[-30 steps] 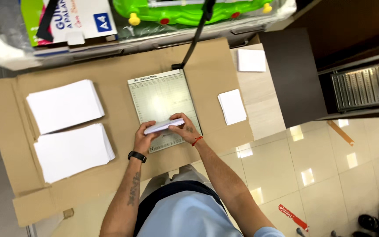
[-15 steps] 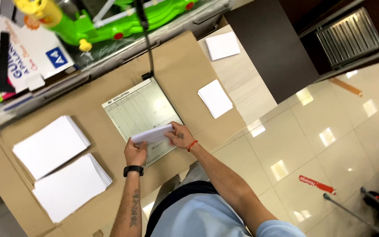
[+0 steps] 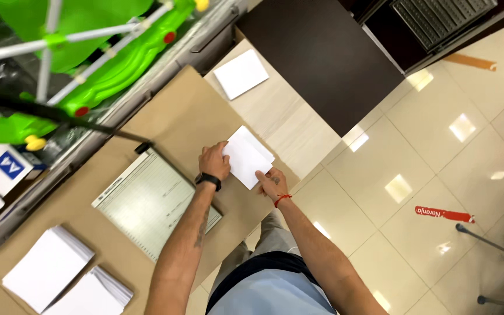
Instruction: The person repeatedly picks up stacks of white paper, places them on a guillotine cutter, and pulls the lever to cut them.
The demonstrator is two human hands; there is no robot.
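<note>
Both my hands rest on a small stack of white cut paper (image 3: 245, 156) lying on brown cardboard (image 3: 176, 114) to the right of a paper cutter. My left hand (image 3: 214, 161) grips the stack's left edge, a black band on its wrist. My right hand (image 3: 271, 181), with a red string at the wrist, presses the stack's near corner with its fingertips. The cutter's grey-green gridded board (image 3: 153, 201) lies empty just left of my left forearm, its black blade arm (image 3: 59, 119) raised and reaching up to the left.
Two larger white paper stacks (image 3: 48, 265) (image 3: 97, 291) lie at the lower left. Another small white stack (image 3: 240, 73) sits farther up. A green plastic toy (image 3: 88, 52) lies beyond the cardboard. A dark cabinet (image 3: 316, 55) and glossy tiled floor (image 3: 415, 175) fill the right.
My hands carried the small white stack from the cutter board over to the right and set it on the pile on the cardboard. The camera view swung right.
</note>
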